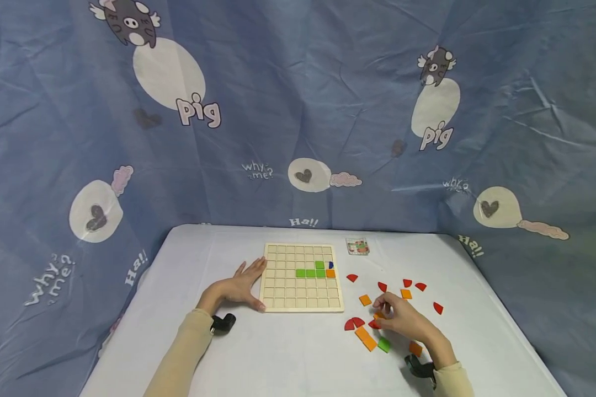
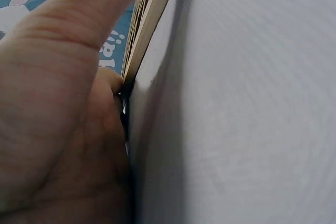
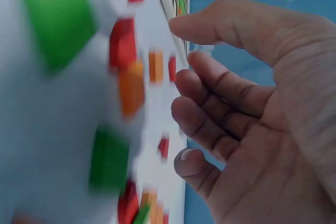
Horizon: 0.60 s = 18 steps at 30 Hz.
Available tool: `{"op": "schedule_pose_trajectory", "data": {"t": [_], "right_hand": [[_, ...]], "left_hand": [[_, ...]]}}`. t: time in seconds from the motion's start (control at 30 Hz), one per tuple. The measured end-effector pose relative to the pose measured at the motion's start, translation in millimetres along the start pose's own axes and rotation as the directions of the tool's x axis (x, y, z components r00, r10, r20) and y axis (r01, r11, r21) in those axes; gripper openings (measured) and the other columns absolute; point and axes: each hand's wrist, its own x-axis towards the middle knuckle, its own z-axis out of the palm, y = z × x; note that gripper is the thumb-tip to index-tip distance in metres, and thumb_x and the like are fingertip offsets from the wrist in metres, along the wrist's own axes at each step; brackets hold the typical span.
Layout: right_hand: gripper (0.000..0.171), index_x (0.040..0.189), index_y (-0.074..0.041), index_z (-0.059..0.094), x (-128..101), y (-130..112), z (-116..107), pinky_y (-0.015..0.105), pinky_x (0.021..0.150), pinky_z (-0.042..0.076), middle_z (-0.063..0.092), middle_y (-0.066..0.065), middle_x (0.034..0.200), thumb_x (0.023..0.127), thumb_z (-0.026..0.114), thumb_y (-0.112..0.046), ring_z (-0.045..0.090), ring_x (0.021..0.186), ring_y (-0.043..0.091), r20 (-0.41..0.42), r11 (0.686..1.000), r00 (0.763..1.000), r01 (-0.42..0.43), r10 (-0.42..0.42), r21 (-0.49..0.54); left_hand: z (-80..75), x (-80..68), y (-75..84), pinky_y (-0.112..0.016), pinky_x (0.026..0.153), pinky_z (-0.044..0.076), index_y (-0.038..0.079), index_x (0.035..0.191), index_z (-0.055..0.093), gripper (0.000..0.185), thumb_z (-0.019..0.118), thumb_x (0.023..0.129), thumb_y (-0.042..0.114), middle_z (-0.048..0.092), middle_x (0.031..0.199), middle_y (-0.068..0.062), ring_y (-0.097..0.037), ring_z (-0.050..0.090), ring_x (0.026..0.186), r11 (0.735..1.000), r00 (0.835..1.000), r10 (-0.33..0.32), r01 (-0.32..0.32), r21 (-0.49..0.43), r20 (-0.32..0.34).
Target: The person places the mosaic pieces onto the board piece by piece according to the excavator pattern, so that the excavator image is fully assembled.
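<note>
A wooden grid board (image 1: pixel 283 289) lies on the table, with several green square tiles (image 1: pixel 310 273), an orange tile (image 1: pixel 330 273) and a blue piece (image 1: pixel 330 265) in its right half. My left hand (image 1: pixel 238 285) rests along the board's left edge, thumb and fingers spread; the left wrist view shows the board's side (image 2: pixel 149 24) close to the hand. Over the loose pieces, my right hand (image 1: pixel 404 320) has its thumb apart from loosely bent fingers and nothing between them in the right wrist view. Below its fingertips lie an orange tile (image 1: pixel 379 315) and a red wedge (image 1: pixel 374 325).
More red wedges (image 1: pixel 352 278) and orange tiles (image 1: pixel 365 300) are scattered right of the board, with a green tile (image 1: pixel 384 345) nearer the front. A small picture card (image 1: pixel 357 246) lies beyond them. Blue printed cloth (image 1: pixel 303 110) hangs behind the white table (image 1: pixel 288 353).
</note>
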Motion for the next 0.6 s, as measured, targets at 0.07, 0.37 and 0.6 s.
{"op": "schedule_pose_trajectory", "data": {"t": [0.07,0.37,0.6], "right_hand": [[0.031,0.102,-0.009,0.059,-10,9,-5,0.021,0.064,0.043,0.057,0.001,0.091,0.079,0.078,-0.015,0.050,0.082,0.018,-0.018,0.999,0.999,-0.043,0.043,-0.010],[0.039,0.102,-0.014,0.064,-28,29,-2,0.034,0.086,0.052,0.061,-0.006,0.096,0.071,0.086,-0.019,0.052,0.087,0.012,-0.077,0.967,0.967,-0.247,0.241,-0.067],[0.028,0.093,-0.013,0.066,-26,29,0,0.029,0.076,0.052,0.058,-0.004,0.090,0.072,0.084,-0.016,0.051,0.081,0.012,-0.105,0.959,0.967,-0.244,0.230,-0.144]], "left_hand": [[-0.1,0.2,0.6,-0.054,0.120,-0.010,0.003,0.154,0.000,0.136,0.083,0.062,0.059,-0.006,0.163,-0.012,-0.029,-0.006,0.151,1.000,1.000,0.005,-0.005,-0.004,-0.005],[-2.0,-1.7,-0.2,-0.054,0.120,-0.011,0.003,0.154,-0.001,0.136,0.082,0.063,0.060,-0.008,0.163,-0.012,-0.029,-0.007,0.151,1.000,1.000,-0.004,0.004,0.006,0.005],[-2.7,-1.1,1.1,-0.055,0.120,-0.011,0.002,0.154,-0.001,0.136,0.083,0.063,0.057,-0.008,0.163,-0.013,-0.030,-0.007,0.151,1.000,1.000,0.009,-0.009,-0.017,0.001]]}}
